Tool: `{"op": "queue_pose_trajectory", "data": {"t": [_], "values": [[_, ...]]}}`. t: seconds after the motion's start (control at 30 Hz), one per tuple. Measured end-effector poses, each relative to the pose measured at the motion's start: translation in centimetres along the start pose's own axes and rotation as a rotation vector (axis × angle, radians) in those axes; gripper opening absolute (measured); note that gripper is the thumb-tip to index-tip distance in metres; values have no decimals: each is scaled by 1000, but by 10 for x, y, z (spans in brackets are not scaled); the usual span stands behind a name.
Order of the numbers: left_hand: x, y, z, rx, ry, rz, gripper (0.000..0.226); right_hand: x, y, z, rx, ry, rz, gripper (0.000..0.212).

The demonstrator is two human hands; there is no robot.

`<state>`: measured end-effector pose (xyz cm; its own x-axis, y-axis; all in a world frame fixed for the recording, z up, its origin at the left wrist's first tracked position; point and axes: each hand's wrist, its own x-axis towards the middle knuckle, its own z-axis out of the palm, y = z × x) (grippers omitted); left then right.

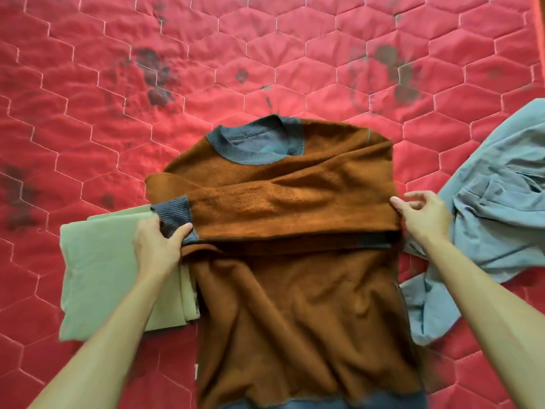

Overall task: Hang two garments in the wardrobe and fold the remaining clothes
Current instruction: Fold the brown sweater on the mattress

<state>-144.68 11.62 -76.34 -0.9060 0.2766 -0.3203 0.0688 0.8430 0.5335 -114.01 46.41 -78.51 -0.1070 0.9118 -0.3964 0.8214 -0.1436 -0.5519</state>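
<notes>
1. A red quilted bed cover (pixel 265 54), stitched in pale hexagons and marked with dark blotches, fills the view from above; a person's two bare forearms reach in from the bottom edge.
2. A brown fleece sweatshirt (pixel 295 305) lies flat on the bed at the centre, collar away from the person; its ribbed grey-blue neckband (pixel 253 156) is at the top and a grey-blue hem band (pixel 324 404) is at the bottom edge of the view.
3. One brown sleeve (pixel 280 208) is folded across the chest from right to left; its ribbed grey-blue cuff (pixel 174 209) ends at the sweatshirt's left edge.
4. The left hand (pixel 156 243) grips that cuff, thumb on top of the ribbing and fingers curled beneath it.
5. The right hand (pixel 424 215) is at the right edge of the folded sleeve; its thumb tip touches the cloth, the other fingers are loosely bent and lifted, holding nothing.
6. A folded pale green garment (pixel 103 276) lies left of the sweatshirt; its right edge tucks under the sweatshirt and the left wrist passes over it.
7. A crumpled light blue garment (pixel 495 208) lies to the right; part of it runs beneath the sweatshirt's right edge and under the right forearm.
</notes>
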Motion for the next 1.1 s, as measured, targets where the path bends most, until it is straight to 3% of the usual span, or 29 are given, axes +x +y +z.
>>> {"op": "queue_pose_trajectory", "data": {"t": [0.17,0.27,0.37,0.47,0.6,0.73,0.87,1.1], "values": [[-64,3,11,-62,126,-183,77,-48,38,-4,-89,-292,-27,39],[-115,-17,18,-7,7,-161,72,-79,72,-10,-229,-442,-18,37],[-157,-41,33,172,-136,-95,61,-105,108,-12,-282,-413,-24,47],[-184,-52,51,347,-193,-88,65,-126,119,-15,-243,-427,-11,55],[-213,-48,71,422,-128,-317,63,-140,130,-24,-217,-436,96,45],[-232,-65,78,228,8,-548,75,-172,147,-29,-197,-585,111,34],[-239,-101,64,64,-112,-367,35,-194,165,-30,-305,-442,38,29],[-252,-151,1,10,-250,-385,36,-213,185,-73,-238,-234,70,28]]}}
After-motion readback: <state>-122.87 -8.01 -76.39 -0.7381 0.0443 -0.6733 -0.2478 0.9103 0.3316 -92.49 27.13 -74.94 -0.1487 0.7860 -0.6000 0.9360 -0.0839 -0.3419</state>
